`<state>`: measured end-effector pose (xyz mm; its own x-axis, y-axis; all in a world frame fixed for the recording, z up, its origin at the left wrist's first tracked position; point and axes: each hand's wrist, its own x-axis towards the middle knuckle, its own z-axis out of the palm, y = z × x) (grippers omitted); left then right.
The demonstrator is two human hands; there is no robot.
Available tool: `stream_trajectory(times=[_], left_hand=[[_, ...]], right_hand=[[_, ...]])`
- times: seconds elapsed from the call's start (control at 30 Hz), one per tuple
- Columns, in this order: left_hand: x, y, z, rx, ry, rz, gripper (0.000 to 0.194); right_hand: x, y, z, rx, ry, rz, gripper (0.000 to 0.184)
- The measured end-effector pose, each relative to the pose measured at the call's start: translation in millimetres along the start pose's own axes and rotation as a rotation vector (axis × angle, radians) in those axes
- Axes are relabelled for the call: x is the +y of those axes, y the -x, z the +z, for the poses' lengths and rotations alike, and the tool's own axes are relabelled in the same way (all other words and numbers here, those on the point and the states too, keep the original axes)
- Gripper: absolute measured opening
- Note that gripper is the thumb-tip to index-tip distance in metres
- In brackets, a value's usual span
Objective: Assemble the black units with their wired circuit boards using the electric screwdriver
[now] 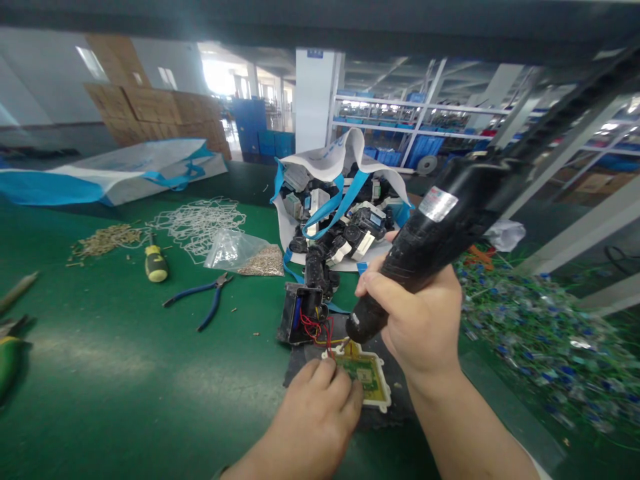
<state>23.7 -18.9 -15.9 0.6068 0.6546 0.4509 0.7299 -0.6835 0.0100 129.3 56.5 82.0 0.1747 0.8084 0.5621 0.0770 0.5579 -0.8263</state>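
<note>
My right hand (pixel 425 317) is wrapped round a black electric screwdriver (pixel 420 233), its lower end pointing down at the top edge of an opened white housing with a circuit board (pixel 367 375) in it. On the left side of this housing lies my left hand (pixel 320 407), its fingers curled and gripping the edge; the fingertips are partly hidden. Just behind, an opened black case (pixel 289 320) shows a blue part inside, and red and yellow wires (pixel 317 325) run from it toward the board. A dark mat (pixel 395 412) lies under the housing.
Behind stands a white bag (pixel 320 165) full of dismantled devices. To the left lie blue-handled pliers (pixel 213 297), a yellow screwdriver (pixel 156 263), a bag of screws (pixel 261 260), white wire pieces (pixel 200 220) and small brass-coloured parts (pixel 107 239). Green-wired parts (pixel 545 340) are heaped at right.
</note>
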Motion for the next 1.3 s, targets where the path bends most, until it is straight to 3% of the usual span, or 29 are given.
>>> stream_trajectory(times=[0.17, 0.43, 0.73, 1.3], left_hand=[[-2.0, 1.0, -1.5, -0.055, -0.017, 0.027, 0.025], [-2.9, 0.4, -3.4, 0.006, -0.032, 0.025, 0.024], [-2.1, -0.7, -3.7, -0.052, -0.069, 0.048, 0.022], [-3.7, -4.5, -8.9, -0.081, -0.070, 0.071, 0.022]], right_hand=[[1.3, -2.8, -0.9, -0.001, -0.037, 0.032, 0.030], [7.3, -7.6, -2.3, 0.016, -0.098, 0.066, 0.027], [14.1, -13.9, -3.2, 0.006, -0.201, 0.065, 0.022], [16.8, -14.7, -5.2, 0.041, -0.087, 0.077, 0.022]])
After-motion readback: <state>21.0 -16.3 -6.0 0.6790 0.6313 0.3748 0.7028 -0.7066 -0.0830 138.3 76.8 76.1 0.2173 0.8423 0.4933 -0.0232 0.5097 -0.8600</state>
